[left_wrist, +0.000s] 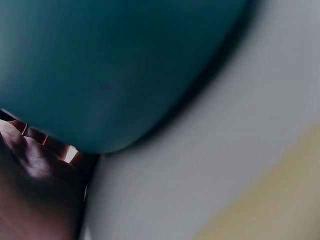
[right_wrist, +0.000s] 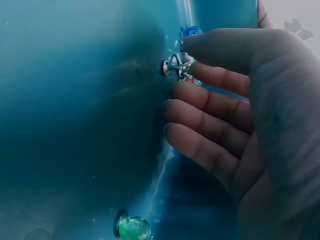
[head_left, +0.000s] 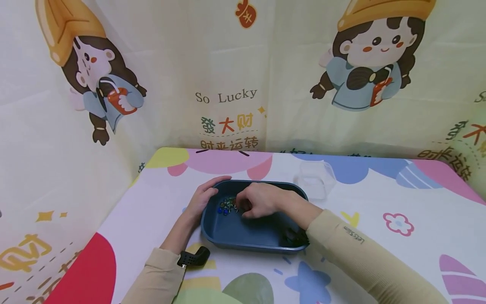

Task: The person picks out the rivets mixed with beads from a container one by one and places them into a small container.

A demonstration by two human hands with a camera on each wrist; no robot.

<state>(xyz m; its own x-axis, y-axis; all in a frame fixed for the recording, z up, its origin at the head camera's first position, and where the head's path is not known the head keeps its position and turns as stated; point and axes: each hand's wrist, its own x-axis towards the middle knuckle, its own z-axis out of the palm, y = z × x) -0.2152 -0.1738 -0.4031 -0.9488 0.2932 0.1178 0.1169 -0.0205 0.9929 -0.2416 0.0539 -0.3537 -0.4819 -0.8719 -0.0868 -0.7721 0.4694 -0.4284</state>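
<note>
A dark blue oblong tub (head_left: 243, 242) sits on the table. My left hand (head_left: 201, 200) grips its left end, thumb at the rim and fingers along the outside. The left wrist view shows mostly the tub's blurred outer wall (left_wrist: 125, 75) with part of that palm beside it. Inside the tub, my right hand (head_left: 262, 200) is at a small pile of shiny coloured pieces (head_left: 226, 206). Its thumb and index finger pinch a clear spool-shaped piece like a push pin (right_wrist: 175, 66); the other fingers are curled. A blue piece (right_wrist: 190, 31) lies by the thumb.
A green translucent piece (right_wrist: 135, 228) lies apart in the tub. Behind the tub's right corner stands a clear plastic container (head_left: 317, 181). A black wrist camera (head_left: 195, 256) is strapped on the left wrist. A printed cloth (head_left: 288, 105) hangs behind the patterned table (head_left: 364, 253).
</note>
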